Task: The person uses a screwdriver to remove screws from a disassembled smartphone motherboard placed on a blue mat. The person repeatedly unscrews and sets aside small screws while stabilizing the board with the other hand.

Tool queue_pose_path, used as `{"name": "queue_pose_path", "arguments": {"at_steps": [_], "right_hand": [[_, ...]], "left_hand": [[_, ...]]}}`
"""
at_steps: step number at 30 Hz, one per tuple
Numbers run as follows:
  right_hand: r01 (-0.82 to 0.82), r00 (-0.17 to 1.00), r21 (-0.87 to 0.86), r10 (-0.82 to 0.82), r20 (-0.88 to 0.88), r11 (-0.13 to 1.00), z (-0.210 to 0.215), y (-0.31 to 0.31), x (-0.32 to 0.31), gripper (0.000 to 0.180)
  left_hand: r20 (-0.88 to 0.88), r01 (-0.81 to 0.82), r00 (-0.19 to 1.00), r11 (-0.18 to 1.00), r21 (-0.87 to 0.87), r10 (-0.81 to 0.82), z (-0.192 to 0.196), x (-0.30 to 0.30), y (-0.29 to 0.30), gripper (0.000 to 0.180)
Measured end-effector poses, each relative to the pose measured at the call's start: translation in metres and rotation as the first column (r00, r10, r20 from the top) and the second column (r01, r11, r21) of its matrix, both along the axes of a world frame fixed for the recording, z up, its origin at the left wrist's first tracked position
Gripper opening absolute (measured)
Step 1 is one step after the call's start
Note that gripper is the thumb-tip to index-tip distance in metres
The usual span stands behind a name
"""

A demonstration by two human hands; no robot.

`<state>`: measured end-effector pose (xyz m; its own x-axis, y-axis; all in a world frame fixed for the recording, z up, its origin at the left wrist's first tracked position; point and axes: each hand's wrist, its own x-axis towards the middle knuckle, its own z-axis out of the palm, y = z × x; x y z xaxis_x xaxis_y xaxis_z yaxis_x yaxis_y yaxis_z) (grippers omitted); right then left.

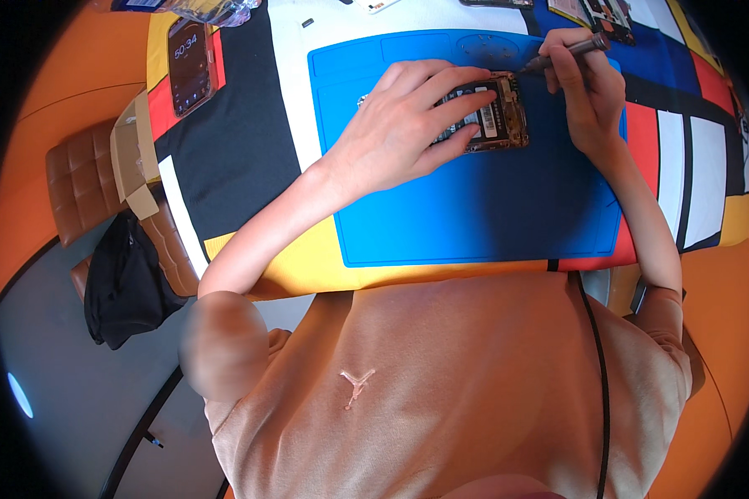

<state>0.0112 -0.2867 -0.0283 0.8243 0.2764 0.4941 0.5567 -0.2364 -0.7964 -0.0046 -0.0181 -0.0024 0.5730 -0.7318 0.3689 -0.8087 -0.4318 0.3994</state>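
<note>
An opened phone (508, 116) with its battery and inner parts bared lies on a blue work mat (424, 224). Across its left part lies my left hand (416, 116), fingers spaced out, the thumb near the lower edge, holding it against the mat. My right hand (587, 96) is closed around a dark pen-shaped screwdriver (567, 54). The tool slants down to the left, its tip close to the phone's upper right corner. Whether the tip touches the phone I cannot tell. My left hand hides the phone's left end.
A phone with a lit screen (193, 66) lies at the far left of the patterned tablecloth (250, 125). Opened device parts (603, 21) lie at the far right, and a clear plastic bag (216, 10) at the far left. A cardboard box (131, 154) stands beside the table.
</note>
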Motion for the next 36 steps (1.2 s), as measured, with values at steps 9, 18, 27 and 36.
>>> {"name": "queue_pose_path", "arguments": {"at_steps": [9,18,27,36], "right_hand": [[-0.035,0.977,-0.305,0.096,0.19,0.952,0.018,0.004,0.002,0.012],[0.012,0.991,-0.187,0.013,0.132,0.982,0.024,0.013,0.004,0.053],[-0.006,0.963,-0.282,0.081,0.256,0.959,0.032,0.003,0.011,0.047],[0.14,0.923,-0.42,0.036,0.384,0.897,0.04,0.008,0.016,0.037]], "left_hand": [[0.11,0.042,0.993,0.996,-0.079,-0.033,-0.005,-0.006,-0.002,0.029],[0.176,0.089,0.982,0.991,-0.1,-0.07,-0.005,-0.006,-0.002,0.021],[0.165,0.077,0.985,0.99,-0.117,-0.057,-0.006,-0.005,-0.002,0.02],[0.121,0.076,0.991,0.991,-0.106,-0.063,-0.006,-0.004,-0.001,0.023]]}}
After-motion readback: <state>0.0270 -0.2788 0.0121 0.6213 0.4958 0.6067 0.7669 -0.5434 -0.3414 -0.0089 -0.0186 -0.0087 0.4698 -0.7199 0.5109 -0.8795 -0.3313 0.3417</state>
